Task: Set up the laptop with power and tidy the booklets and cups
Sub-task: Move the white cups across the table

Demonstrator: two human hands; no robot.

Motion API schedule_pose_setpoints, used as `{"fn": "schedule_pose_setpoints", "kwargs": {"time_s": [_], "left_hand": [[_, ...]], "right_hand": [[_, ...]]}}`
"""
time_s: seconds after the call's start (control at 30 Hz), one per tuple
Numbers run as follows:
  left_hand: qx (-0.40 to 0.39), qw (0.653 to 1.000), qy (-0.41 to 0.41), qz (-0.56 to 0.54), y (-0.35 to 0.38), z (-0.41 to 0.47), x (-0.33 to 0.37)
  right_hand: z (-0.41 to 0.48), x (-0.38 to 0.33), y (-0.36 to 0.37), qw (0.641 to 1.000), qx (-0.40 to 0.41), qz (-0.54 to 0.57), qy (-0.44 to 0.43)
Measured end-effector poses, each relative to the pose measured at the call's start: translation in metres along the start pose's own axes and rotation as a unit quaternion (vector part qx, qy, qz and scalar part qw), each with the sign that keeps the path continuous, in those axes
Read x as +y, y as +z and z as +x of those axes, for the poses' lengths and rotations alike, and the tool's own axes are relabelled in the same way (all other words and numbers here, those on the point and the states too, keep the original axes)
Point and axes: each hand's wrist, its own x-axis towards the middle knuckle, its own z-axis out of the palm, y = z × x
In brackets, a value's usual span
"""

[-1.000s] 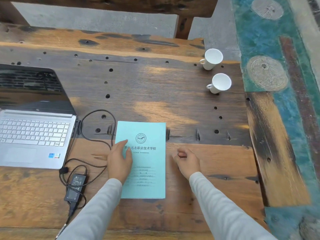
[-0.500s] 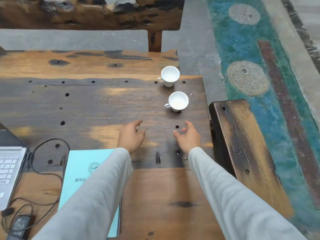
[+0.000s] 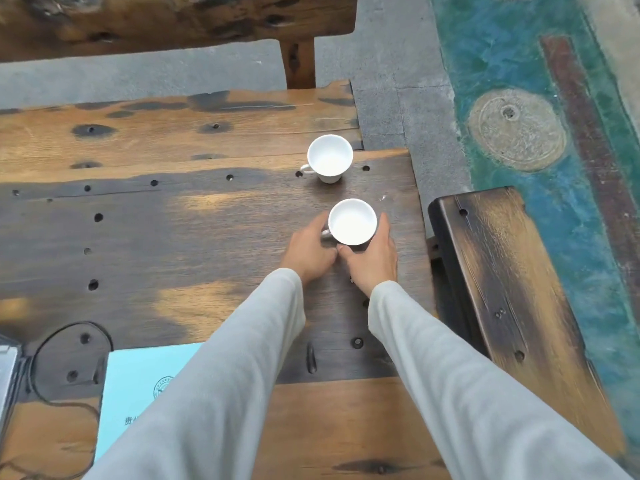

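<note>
Two white cups stand on the one bench (image 3: 173, 237): the near cup (image 3: 352, 221) and the far cup (image 3: 330, 157). Two grips are in view, the left grip (image 3: 308, 251) and the right grip (image 3: 372, 258). One light-blue booklet (image 3: 138, 382) shows, though it may be several stacked, since an arm covers much of it. There is one laptop (image 3: 7, 375), seen only as a corner, and one black cable (image 3: 79, 323). Two wooden seats are counted: the side seat (image 3: 502, 271) and the far seat (image 3: 173, 22). One whole round floor disc (image 3: 517, 129).

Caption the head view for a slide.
Left hand and right hand hold the nearer cup on the wooden table; farther cup untouched.
</note>
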Motion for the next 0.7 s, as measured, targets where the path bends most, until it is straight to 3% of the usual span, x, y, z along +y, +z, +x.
{"fn": "schedule_pose_setpoints", "kwargs": {"time_s": [0.27, 0.7], "left_hand": [[0.000, 0.999, -0.002, -0.035, 0.010, -0.028, -0.011], [0.063, 0.979, -0.057, -0.186, 0.045, -0.236, -0.058]], "right_hand": [[-0.013, 0.003, -0.008, 0.999, -0.042, -0.011, -0.034], [-0.167, 0.039, -0.015, 0.978, -0.184, -0.062, -0.075]]}}
